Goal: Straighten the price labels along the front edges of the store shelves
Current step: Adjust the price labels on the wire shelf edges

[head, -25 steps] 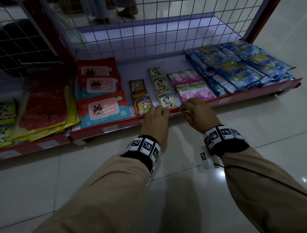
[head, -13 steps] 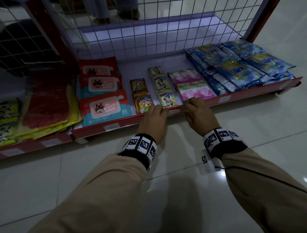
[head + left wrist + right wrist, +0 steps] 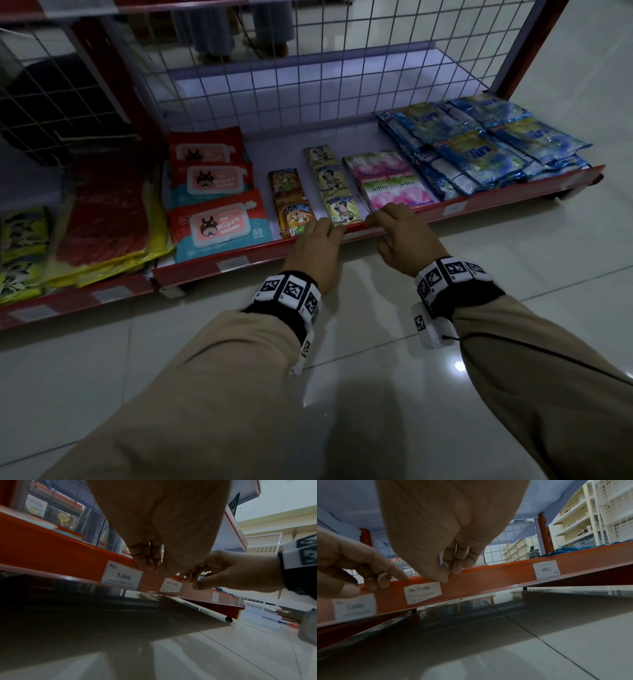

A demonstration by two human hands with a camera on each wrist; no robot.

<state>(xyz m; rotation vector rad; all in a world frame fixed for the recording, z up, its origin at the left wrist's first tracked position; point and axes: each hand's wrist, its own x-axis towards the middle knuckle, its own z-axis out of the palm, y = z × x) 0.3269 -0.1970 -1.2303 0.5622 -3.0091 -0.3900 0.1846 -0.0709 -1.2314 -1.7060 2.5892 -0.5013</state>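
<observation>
Beside the "Rp. 11.000" label [image 3: 422, 593], left hand [image 3: 317, 253] and right hand [image 3: 404, 236] fingers [image 3: 456, 567] pinch the rail [image 3: 496, 575].

Right hand [image 3: 404, 236]: knuckles lower than a second ago; fingers now draped over the long red shelf-edge rail [image 3: 513, 196]
Head view: tipped up slightly; red upper shelf edge [image 3: 239, 4] now showing along the top

- The floor tiles [image 3: 548, 260] are shining glossy and smooth, mirroring a lamp.
- The orange shelf rail [image 3: 496, 576] is gleaming like painted metal behind a clear plastic strip [image 3: 239, 602].
- The Rp. 11.000 price label [image 3: 422, 592] is looking like matt white paper.
- The wire mesh back [image 3: 342, 85] is showing thin coated metal.
- The blue sachets [image 3: 479, 150] are glinting as crinkled plastic film.
- The sleeve [image 3: 205, 394] is hanging as matt beige cloth.
</observation>
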